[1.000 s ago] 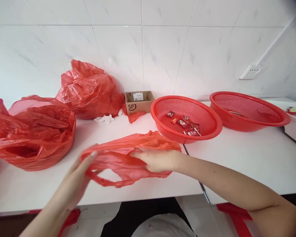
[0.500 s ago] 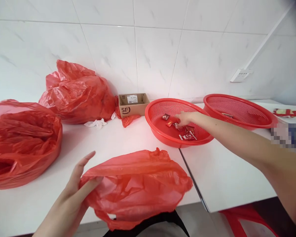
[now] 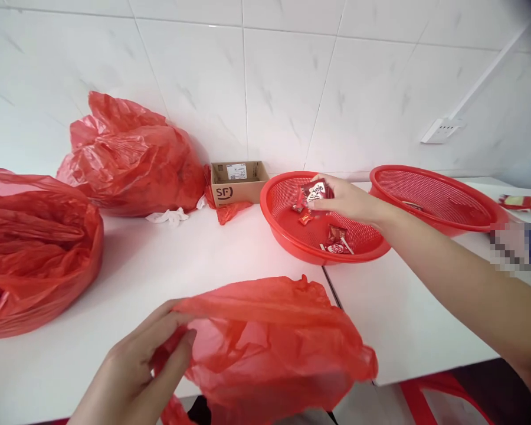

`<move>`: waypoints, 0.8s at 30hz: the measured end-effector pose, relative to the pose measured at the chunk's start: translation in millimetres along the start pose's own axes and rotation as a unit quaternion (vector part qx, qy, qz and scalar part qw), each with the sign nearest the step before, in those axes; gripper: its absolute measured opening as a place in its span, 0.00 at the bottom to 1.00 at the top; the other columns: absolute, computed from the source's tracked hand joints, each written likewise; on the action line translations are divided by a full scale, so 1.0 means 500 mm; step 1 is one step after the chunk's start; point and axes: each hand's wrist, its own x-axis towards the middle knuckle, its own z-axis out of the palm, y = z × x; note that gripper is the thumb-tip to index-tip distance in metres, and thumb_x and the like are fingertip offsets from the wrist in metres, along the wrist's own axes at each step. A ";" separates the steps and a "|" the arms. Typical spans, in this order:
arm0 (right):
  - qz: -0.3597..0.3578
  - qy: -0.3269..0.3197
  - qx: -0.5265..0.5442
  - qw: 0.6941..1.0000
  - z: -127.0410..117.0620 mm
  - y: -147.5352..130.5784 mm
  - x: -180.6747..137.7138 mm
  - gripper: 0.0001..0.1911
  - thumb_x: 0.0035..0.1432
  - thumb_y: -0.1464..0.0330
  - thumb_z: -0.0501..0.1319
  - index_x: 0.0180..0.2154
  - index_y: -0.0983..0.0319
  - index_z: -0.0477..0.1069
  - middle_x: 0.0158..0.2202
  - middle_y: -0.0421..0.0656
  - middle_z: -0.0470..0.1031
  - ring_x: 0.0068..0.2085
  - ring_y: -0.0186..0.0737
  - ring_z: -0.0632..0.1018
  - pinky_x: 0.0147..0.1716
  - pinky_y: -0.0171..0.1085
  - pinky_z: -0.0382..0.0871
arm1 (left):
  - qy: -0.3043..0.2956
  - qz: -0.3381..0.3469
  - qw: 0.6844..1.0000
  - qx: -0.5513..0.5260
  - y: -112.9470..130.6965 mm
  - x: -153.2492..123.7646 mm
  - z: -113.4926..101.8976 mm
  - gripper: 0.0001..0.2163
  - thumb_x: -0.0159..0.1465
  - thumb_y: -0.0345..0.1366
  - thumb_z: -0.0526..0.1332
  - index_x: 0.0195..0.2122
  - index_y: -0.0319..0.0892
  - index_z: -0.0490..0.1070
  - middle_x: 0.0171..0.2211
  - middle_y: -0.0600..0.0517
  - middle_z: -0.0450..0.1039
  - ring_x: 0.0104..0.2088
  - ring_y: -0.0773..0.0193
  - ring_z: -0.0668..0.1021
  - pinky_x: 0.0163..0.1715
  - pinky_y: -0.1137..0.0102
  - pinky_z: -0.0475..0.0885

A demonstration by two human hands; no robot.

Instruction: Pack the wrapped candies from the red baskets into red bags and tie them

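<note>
My left hand [image 3: 144, 366] pinches the edge of a thin red plastic bag [image 3: 269, 342] that droops over the front edge of the white table [image 3: 150, 277]. My right hand [image 3: 343, 200] is raised over the nearer red mesh basket [image 3: 287, 227], with its fingers closed on a red candy packet [image 3: 313, 192]. Several small red-wrapped candies [image 3: 334, 241] lie on the basket's bottom below the hand.
A second red mesh basket [image 3: 438, 198] sits to the right. Two bulky red plastic bags [image 3: 128, 156] [image 3: 30, 248] stand at the left, and a small cardboard box [image 3: 238, 182] rests against the tiled wall. A white scrap [image 3: 168, 216] lies near the box. A wall socket [image 3: 441, 130] is upper right.
My right hand let go of the bag, reached into the nearer basket and lifted out a candy packet. The left hand kept its hold and the bag slid toward the table's front edge.
</note>
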 end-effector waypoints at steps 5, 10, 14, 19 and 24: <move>-0.106 -0.297 0.132 0.940 0.151 -0.139 -0.139 0.11 0.57 0.64 0.63 0.43 0.52 0.68 0.35 0.36 0.77 0.33 0.36 0.78 0.30 0.35 0.74 | -0.033 -0.074 0.996 -0.039 0.017 0.039 0.007 0.23 0.53 0.45 0.65 0.51 0.51 0.74 0.19 0.58 0.64 0.19 0.64 0.67 0.18 0.72 0.66; -0.122 -0.168 -0.047 0.977 0.208 -0.136 -0.155 0.18 0.59 0.72 0.61 0.50 0.51 0.70 0.49 0.40 0.77 0.48 0.45 0.78 0.46 0.40 0.73 | -0.108 -0.127 0.982 -0.092 0.036 0.042 0.009 0.30 0.50 0.41 0.64 0.57 0.51 0.71 0.14 0.62 0.56 0.14 0.69 0.58 0.11 0.76 0.55; -0.073 -0.137 0.034 0.987 0.095 -0.076 -0.086 0.14 0.63 0.61 0.58 0.49 0.57 0.70 0.47 0.42 0.77 0.47 0.41 0.78 0.45 0.40 0.74 | -0.098 -0.151 0.981 -0.076 0.058 0.038 0.000 0.33 0.52 0.42 0.63 0.62 0.52 0.65 0.15 0.63 0.51 0.15 0.71 0.56 0.14 0.78 0.53; 0.166 -0.188 -0.270 0.930 -0.008 0.089 -0.006 0.31 0.43 0.63 0.71 0.52 0.54 0.71 0.48 0.47 0.74 0.42 0.50 0.78 0.37 0.43 0.70 | -0.096 -0.104 0.989 -0.045 0.044 0.051 -0.010 0.36 0.52 0.44 0.65 0.64 0.53 0.63 0.15 0.62 0.54 0.15 0.69 0.60 0.14 0.76 0.58; 0.193 -0.246 -0.276 0.909 0.006 0.185 0.005 0.14 0.39 0.70 0.69 0.33 0.60 0.74 0.35 0.45 0.75 0.32 0.45 0.76 0.28 0.39 0.65 | -0.085 0.013 0.996 0.022 0.017 0.057 -0.017 0.32 0.55 0.47 0.66 0.63 0.58 0.64 0.33 0.51 0.77 0.33 0.56 0.79 0.30 0.70 0.77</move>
